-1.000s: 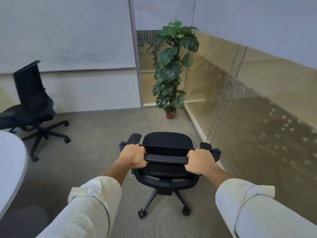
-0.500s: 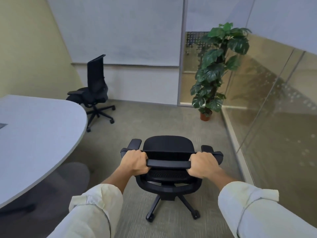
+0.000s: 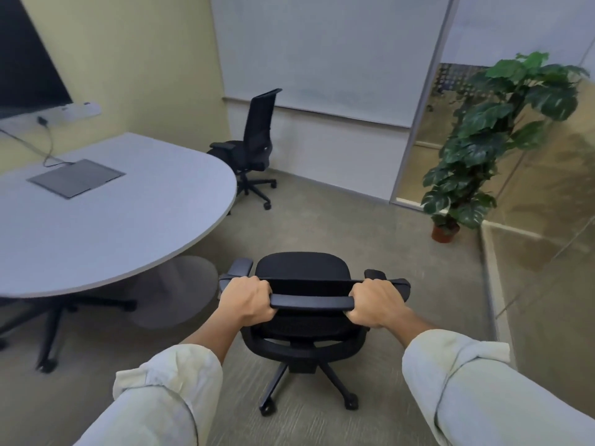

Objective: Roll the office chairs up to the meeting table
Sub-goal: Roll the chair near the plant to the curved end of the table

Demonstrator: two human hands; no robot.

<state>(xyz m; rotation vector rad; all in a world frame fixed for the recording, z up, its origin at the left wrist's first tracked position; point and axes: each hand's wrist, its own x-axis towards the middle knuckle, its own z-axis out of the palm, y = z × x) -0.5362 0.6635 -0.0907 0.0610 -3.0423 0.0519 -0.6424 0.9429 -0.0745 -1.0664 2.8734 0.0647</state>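
Both our hands, left hand and right hand, clamp the near chair by its top bar, just right of the meeting table. Farther off, a second chair stands by the table's far edge.

No readable text in view.
No lettering, brand, number or sign can be made out on any surface; nothing legible shows from the upper left of the frame to the lower right.

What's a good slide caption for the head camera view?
Both hands, left and right, grip a chair beside the table.
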